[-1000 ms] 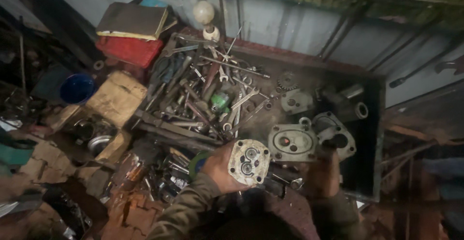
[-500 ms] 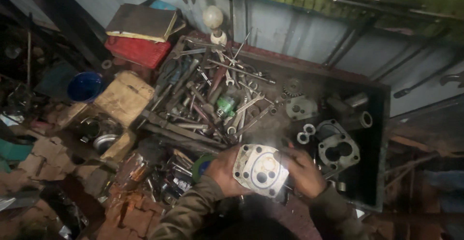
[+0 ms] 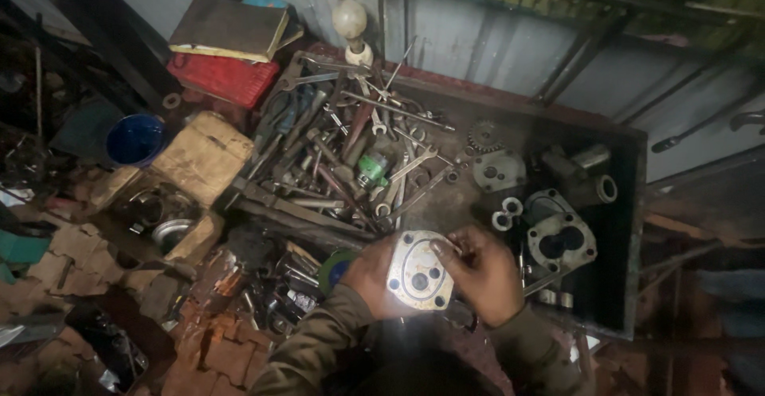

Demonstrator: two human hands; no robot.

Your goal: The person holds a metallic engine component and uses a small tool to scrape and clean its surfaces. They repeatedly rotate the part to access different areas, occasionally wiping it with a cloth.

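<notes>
Two hands on one bright metal cover plate, over a tray of tools.

From the head view: the left hand (image 3: 368,278) grips the pale pump cover plate (image 3: 421,271) from its side, face tilted up so its holes show; the right hand (image 3: 480,272) pinches at its top edge, fingers closed there. It sits in front of the metal tray (image 3: 629,229), where I count one pump housing (image 3: 561,241), one gear (image 3: 483,135), two small rings (image 3: 507,213), and a heap of wrenches (image 3: 351,157) too tangled to count.
</notes>
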